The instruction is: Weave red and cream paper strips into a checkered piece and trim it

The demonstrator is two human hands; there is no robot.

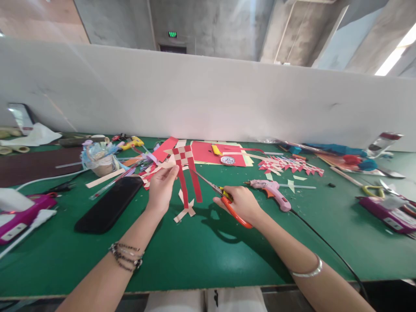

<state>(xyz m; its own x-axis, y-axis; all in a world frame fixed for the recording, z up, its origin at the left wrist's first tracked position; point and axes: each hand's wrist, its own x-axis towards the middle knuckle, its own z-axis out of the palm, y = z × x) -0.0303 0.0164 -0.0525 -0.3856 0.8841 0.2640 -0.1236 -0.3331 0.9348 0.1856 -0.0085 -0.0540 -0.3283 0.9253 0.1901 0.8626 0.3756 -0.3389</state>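
My left hand [161, 187] pinches a woven piece of red and cream paper strips [186, 170] and holds it up above the green table [195, 247]; long red strips hang down from it. My right hand [242, 203] grips orange-handled scissors [224, 196], blades pointing left toward the hanging strips. The blade tips lie just right of the red strips.
A pink glue gun [271, 190] with a black cord lies right of my right hand. A black phone [109, 203] lies to the left. Red paper sheets [214, 154], another woven piece [289, 165], a ribbon-filled cup [99, 158] and magenta boxes [388, 212] crowd the table. A white partition stands behind.
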